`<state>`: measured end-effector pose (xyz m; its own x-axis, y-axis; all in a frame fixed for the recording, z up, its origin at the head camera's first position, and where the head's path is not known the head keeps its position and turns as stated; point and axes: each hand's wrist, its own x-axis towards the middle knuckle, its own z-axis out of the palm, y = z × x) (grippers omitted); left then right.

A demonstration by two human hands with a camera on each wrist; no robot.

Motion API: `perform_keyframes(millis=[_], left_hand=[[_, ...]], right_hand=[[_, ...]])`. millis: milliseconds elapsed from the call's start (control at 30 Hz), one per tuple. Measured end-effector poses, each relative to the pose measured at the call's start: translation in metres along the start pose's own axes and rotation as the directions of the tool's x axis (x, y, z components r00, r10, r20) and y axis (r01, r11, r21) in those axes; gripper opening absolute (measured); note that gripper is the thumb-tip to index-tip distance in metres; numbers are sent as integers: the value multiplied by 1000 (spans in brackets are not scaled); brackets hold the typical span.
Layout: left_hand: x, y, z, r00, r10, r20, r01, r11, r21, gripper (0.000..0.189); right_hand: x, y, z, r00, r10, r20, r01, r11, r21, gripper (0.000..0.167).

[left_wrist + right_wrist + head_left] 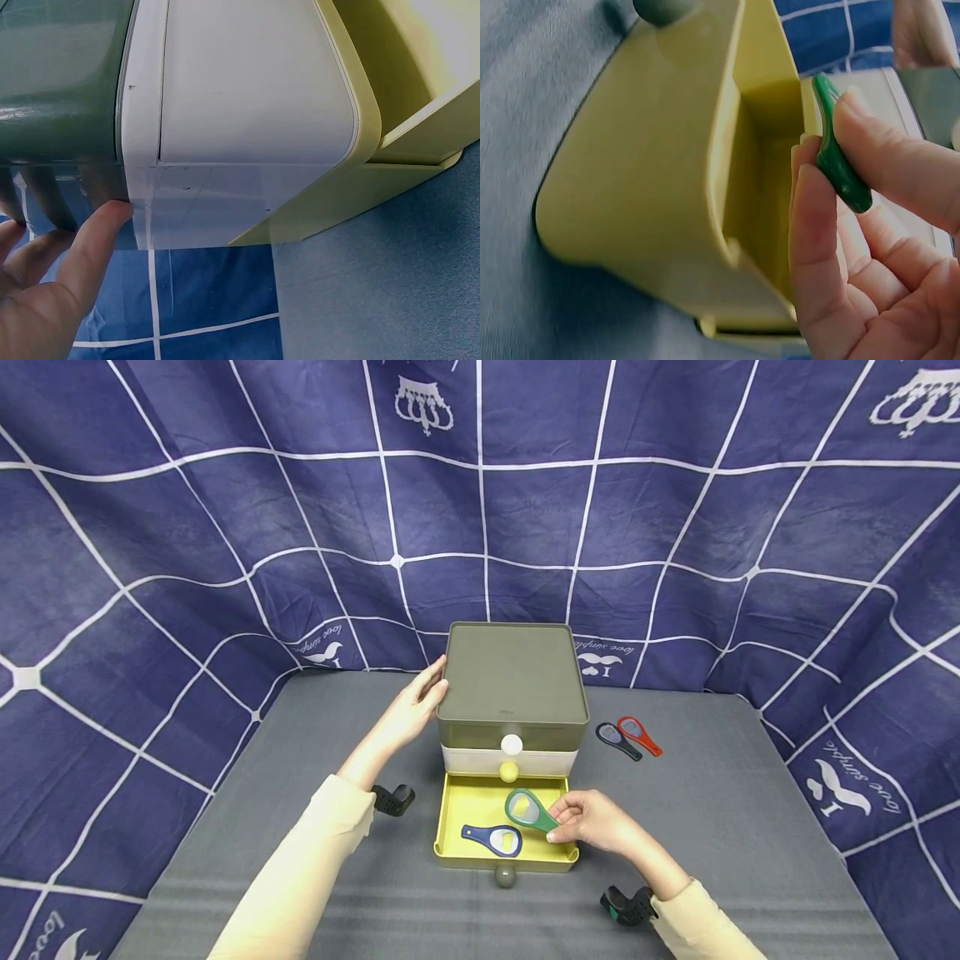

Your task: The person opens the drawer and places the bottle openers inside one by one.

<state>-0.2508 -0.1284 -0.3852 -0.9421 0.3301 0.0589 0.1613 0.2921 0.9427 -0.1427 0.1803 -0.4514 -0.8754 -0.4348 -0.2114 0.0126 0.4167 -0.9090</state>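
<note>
A small drawer cabinet point(513, 672) with a dark olive top stands on the table, its yellow bottom drawer point(457, 810) pulled out. My right hand point(596, 821) pinches the handle of a green bottle opener point(522, 807) between thumb and fingers, over the drawer's right side. In the right wrist view the green opener point(840, 161) shows edge-on at the fingertips. A blue bottle opener point(491, 838) lies inside the drawer. My left hand point(408, 708) rests against the cabinet's left side, and in the left wrist view its extended fingers point(94, 244) touch the green upper section.
Right of the cabinet, a black bottle opener point(618, 742) and a red one point(640, 736) lie on the grey table point(712, 810). Above the open drawer is a white one with a yellow knob point(508, 772). A blue curtain with white lines point(540, 510) hangs behind.
</note>
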Motion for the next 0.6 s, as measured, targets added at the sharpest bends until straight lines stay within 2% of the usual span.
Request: perform_keyframes(millis=[167,600], left_hand=[[0,1,0,1000,6,1,-6,1000,-6,55],[-1,1,1,1000,-12,-7,12,1000,9,56]], right_hand=[[11,-4,16,1000,10,-7,-11,999,-42,23],[32,-7,54,994,-15,-110,-8,978,-207,22]])
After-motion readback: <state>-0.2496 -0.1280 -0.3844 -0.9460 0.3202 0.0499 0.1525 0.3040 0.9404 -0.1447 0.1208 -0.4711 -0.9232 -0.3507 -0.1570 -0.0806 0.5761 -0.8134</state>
